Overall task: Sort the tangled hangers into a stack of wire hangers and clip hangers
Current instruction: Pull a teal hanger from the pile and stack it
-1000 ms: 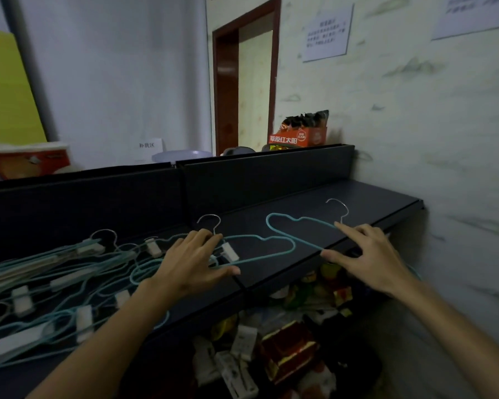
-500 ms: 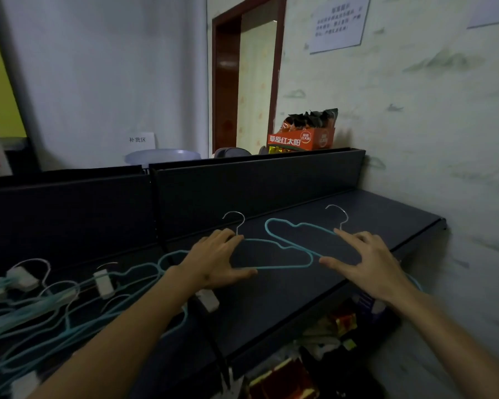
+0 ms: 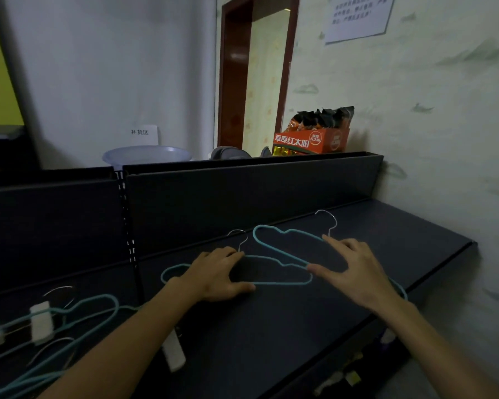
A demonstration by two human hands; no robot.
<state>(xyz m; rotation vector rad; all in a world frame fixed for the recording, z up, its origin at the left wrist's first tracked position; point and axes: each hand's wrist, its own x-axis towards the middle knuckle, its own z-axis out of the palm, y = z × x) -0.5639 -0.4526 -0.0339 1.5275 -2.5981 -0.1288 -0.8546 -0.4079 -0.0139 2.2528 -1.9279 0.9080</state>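
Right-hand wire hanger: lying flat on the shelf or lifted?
Flat. The wire hanger lies along the dark shelf, hook toward the back panel; the right hand rests on it, fingers spread.

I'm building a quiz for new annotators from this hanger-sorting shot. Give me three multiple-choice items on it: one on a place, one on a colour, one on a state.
1. Where do the two separated wire hangers lie?
A. on the dark shelf top
B. in the orange box
C. on the floor

2. What colour is their coating?
A. red
B. teal
C. yellow

3. How is the left hand?
A. fist around a clip
B. raised in the air
C. flat on a hanger, fingers straight

Answers:
1 A: the near wire hanger and far wire hanger lie on the shelf.
2 B: both frames are teal.
3 C: the left hand rests flat on the near one.
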